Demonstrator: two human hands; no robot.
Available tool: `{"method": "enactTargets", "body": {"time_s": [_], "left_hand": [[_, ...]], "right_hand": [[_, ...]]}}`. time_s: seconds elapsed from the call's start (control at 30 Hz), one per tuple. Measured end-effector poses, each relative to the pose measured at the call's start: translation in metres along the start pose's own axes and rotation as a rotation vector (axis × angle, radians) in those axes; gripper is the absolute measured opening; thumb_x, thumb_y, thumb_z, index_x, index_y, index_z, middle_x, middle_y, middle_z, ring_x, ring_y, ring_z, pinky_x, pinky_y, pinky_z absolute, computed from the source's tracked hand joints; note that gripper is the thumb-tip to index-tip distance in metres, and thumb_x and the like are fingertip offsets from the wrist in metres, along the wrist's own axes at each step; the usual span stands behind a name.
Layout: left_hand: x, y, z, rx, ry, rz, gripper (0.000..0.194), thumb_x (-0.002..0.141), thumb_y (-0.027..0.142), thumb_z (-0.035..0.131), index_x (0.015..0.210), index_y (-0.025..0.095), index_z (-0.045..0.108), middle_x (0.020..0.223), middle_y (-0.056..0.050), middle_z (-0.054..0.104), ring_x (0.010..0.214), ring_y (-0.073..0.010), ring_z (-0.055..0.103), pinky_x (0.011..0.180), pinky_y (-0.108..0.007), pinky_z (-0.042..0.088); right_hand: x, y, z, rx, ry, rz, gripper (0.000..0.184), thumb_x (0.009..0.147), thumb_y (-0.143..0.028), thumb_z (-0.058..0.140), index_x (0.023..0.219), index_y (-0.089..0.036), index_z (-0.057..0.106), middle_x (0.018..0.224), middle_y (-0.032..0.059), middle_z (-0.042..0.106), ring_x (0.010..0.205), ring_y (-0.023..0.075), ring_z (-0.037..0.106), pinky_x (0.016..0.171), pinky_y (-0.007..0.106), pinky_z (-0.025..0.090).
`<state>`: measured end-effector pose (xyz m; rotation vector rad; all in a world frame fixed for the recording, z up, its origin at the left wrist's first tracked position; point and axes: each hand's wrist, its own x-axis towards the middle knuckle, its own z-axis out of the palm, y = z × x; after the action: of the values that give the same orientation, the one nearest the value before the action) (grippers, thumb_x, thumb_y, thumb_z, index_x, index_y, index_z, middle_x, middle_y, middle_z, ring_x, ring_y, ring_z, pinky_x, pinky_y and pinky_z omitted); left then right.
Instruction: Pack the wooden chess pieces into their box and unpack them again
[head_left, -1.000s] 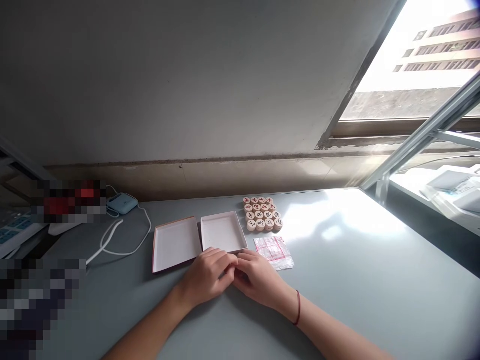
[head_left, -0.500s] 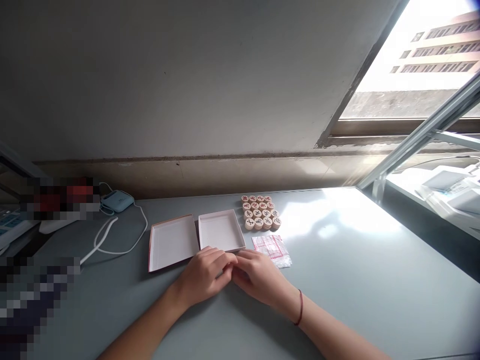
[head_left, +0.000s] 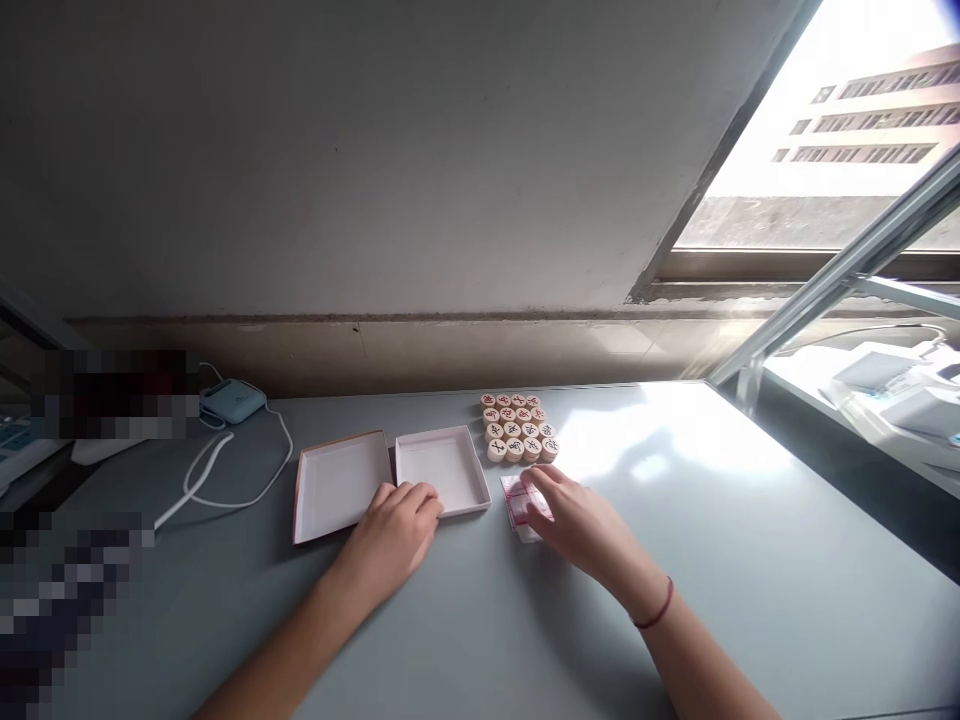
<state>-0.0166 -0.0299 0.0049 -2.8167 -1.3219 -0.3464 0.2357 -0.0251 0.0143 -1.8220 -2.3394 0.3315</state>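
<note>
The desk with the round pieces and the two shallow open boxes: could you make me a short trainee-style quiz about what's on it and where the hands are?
1. Multiple choice: which of these is the right hand nearest to?
a) the light-blue device
b) the flat packet with red lines
c) the white cable

2. Count: how many top faces show in the block of round pieces?

3. True or false: the dark red band is on the same arm as the left hand.

Key:
1. b
2. Sixteen, in four rows of four.
3. False; it is around the right wrist.
</note>
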Motion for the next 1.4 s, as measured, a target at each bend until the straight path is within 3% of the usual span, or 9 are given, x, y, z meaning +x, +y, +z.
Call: {"method": "enactTargets", "body": {"time_s": [0.13, 0.27, 0.43, 0.6, 0.7, 0.83, 0.97, 1.13, 1.4], "left_hand": [[-0.006, 0.008, -0.015, -0.127, -0.086, 0.036, 0.013, 0.085, 0.013, 0.05, 0.08, 0.019, 0.06, 0.091, -0.001, 0.065, 0.074, -0.0143, 0.06, 0.067, -0.029, 0.04], [-0.005, 0.01, -0.022, -0.221, -0.044, 0.028, 0.016, 0.086, 0.036, 0.058, 0.084, 0.021, 0.064, 0.088, -0.001, 0.066, 0.079, -0.0166, 0.06, 0.071, -0.029, 0.041], [0.001, -0.02, -0.006, -0.004, 0.21, -0.231, 0.026, 0.091, 0.032, 0.049, 0.112, 0.022, 0.061, 0.114, -0.008, 0.064, 0.103, -0.025, 0.054, 0.079, -0.036, 0.041], [0.003, -0.036, 0.007, 0.009, 0.157, -0.266, 0.023, 0.09, 0.022, 0.048, 0.108, 0.021, 0.062, 0.109, -0.007, 0.068, 0.107, -0.0259, 0.052, 0.082, -0.04, 0.037], [0.002, -0.025, 0.006, 0.004, 0.154, -0.24, 0.023, 0.088, 0.016, 0.047, 0.105, 0.02, 0.062, 0.1, -0.006, 0.07, 0.102, -0.0248, 0.054, 0.082, -0.041, 0.035], [0.0, -0.009, 0.006, 0.024, 0.195, -0.215, 0.023, 0.088, 0.014, 0.046, 0.101, 0.021, 0.064, 0.091, -0.005, 0.069, 0.097, -0.0232, 0.054, 0.081, -0.039, 0.033], [0.0, -0.005, 0.006, 0.021, 0.192, -0.215, 0.024, 0.088, 0.013, 0.045, 0.098, 0.023, 0.065, 0.088, -0.005, 0.068, 0.095, -0.0226, 0.054, 0.079, -0.037, 0.033], [0.001, -0.007, 0.006, 0.027, 0.199, -0.203, 0.025, 0.087, 0.011, 0.045, 0.097, 0.023, 0.065, 0.087, -0.005, 0.069, 0.093, -0.0227, 0.053, 0.077, -0.038, 0.032], [0.001, -0.007, 0.005, 0.017, 0.156, -0.216, 0.026, 0.087, 0.009, 0.046, 0.097, 0.023, 0.065, 0.087, -0.004, 0.069, 0.094, -0.0229, 0.053, 0.078, -0.039, 0.03]], "right_hand": [[0.003, -0.005, 0.01, -0.043, 0.022, 0.058, 0.017, 0.082, -0.012, 0.048, 0.096, -0.018, 0.055, 0.089, 0.0056, 0.058, 0.055, 0.0116, 0.053, 0.045, 0.023, 0.022], [0.003, -0.003, 0.013, -0.048, 0.002, 0.078, 0.013, 0.083, -0.011, 0.047, 0.074, -0.019, 0.052, 0.076, 0.0029, 0.056, 0.051, 0.0108, 0.048, 0.045, 0.024, 0.024], [-0.002, 0.006, -0.018, 0.26, 0.059, -0.154, 0.016, 0.087, -0.018, 0.046, 0.072, -0.021, 0.052, 0.077, 0.0033, 0.059, 0.072, 0.0159, 0.056, 0.063, 0.027, 0.044], [0.0, -0.006, -0.049, 0.591, -0.096, -0.303, 0.021, 0.094, -0.034, 0.041, 0.085, -0.021, 0.056, 0.077, 0.002, 0.06, 0.068, 0.0134, 0.053, 0.059, 0.025, 0.046], [0.01, -0.028, -0.038, 0.553, -0.094, -0.338, 0.02, 0.095, -0.029, 0.04, 0.089, -0.02, 0.057, 0.078, 0.0018, 0.061, 0.066, 0.0121, 0.053, 0.056, 0.023, 0.043], [0.023, -0.052, 0.001, 0.259, 0.013, -0.399, 0.013, 0.09, -0.018, 0.05, 0.09, -0.019, 0.063, 0.072, 0.0029, 0.06, 0.071, 0.0162, 0.054, 0.059, 0.026, 0.043], [0.02, -0.056, 0.023, 0.089, 0.134, -0.448, 0.024, 0.081, -0.02, 0.066, 0.105, -0.021, 0.062, 0.094, 0.0083, 0.063, 0.086, 0.0223, 0.053, 0.073, 0.036, 0.047], [0.012, -0.052, 0.024, 0.057, 0.068, -0.457, 0.009, 0.08, -0.02, 0.068, 0.088, -0.023, 0.07, 0.09, 0.0064, 0.064, 0.084, 0.0212, 0.053, 0.075, 0.036, 0.046], [0.018, -0.046, 0.015, 0.184, 0.108, -0.402, 0.012, 0.083, -0.026, 0.066, 0.093, -0.022, 0.068, 0.092, 0.006, 0.064, 0.086, 0.0198, 0.055, 0.076, 0.034, 0.047]]}}
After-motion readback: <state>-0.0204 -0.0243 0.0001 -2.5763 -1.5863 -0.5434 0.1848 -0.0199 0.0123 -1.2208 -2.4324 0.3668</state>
